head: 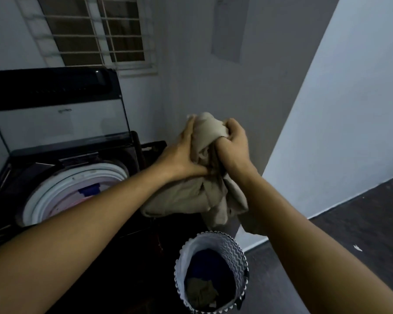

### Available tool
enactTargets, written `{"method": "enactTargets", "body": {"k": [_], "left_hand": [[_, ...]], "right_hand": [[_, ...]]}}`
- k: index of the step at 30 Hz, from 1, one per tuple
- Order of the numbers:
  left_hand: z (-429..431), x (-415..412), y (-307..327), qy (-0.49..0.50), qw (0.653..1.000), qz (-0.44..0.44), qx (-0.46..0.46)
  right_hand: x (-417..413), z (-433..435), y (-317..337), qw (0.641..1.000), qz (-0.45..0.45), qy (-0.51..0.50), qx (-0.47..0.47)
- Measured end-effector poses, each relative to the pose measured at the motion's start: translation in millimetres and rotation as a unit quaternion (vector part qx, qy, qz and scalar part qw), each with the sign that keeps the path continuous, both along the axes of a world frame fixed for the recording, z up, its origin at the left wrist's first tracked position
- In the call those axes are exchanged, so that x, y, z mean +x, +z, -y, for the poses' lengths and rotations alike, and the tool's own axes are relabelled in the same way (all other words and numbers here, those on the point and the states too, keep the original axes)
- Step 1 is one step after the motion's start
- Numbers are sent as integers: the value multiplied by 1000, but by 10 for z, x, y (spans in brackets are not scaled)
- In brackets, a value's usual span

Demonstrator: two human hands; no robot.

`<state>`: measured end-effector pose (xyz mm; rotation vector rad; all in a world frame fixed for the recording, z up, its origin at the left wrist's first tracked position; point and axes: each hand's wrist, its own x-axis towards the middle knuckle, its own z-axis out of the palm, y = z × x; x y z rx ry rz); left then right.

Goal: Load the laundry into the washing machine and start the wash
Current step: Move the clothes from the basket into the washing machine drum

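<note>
- The laundry basket stands on the dark floor nearest the camera. Its zigzag-patterned wall hides most of the load; only dark blue cloth and an olive piece show, and neither can be identified.
- Above the basket, held in the air just right of the washer, is a beige garment, bunched so that its type is unclear.
- The left hand clasps one side of it, with the fingertips buried in the folds.
- The right hand is fisted tightly round the top of the bundle.
- The washing machine is cut off at the left edge, and the left forearm covers part of its tub. The blue and pink contents are blurred.
- Its raised lid bears a small mark that is too faint to read.
- Behind is a barred window with dark panes.
</note>
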<state>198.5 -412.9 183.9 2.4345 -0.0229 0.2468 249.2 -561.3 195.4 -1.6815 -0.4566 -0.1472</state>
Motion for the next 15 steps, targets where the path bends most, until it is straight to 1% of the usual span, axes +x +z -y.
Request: {"method": "enactTargets", "body": {"k": [2,4,6,7,8,10,12,13,14,15], "left_hand": [[-20,58,9,61,992,33,-104],[-177,89,50,105,976,79,-174],[-368,86,114,103,959,105,-243],[-462,78,145,96,950,113,-277],[-550,59,197,91,938,122,-311],[-728,23,339,95,912,143,-374],[-912,-7,516,97,880,167,-434],[-1026,-17,595,97,862,175,-465],[-1127,-28,664,95,846,180,-493],[-1234,-41,724,89,832,181,-516]], "right_hand": [[-29,-31,128,999,30,33,-14],[11,50,196,993,73,77,-59],[77,193,166,973,151,83,-157],[113,270,111,960,176,67,-207],[152,318,33,951,176,49,-248],[188,350,-169,948,100,41,-301],[172,253,-386,934,12,77,-350],[156,138,-484,931,-18,100,-352],[127,-6,-554,936,-44,120,-328],[105,-187,-583,949,-70,135,-276]]}}
